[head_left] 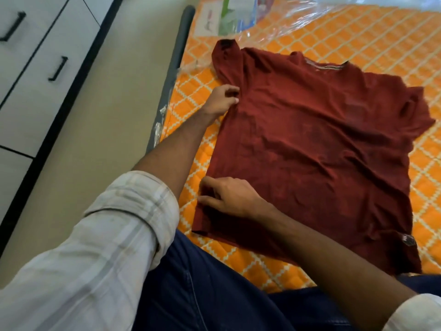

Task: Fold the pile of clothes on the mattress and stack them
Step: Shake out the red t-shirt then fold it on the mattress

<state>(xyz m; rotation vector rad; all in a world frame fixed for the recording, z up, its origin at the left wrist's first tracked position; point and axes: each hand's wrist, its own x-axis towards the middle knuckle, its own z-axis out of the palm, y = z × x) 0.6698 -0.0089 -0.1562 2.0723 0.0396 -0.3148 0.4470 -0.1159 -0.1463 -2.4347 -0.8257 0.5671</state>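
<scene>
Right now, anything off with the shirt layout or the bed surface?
Mostly fine. The maroon T-shirt lies spread but wrinkled, and its far sleeve is bunched. The mattress is partly under loose, crumpled clear plastic wrap. No damage shows.

Floor (95, 130): plain beige, smooth, no visible marks | Furniture: white drawer unit (35, 75) at left, dark edging, black bar handles (58, 69) | Bed frame (175, 68): grey rounded rail, runs alongside floor | Light: soft, even, daylight-like; source not in view | Walls/windows: not in view
</scene>
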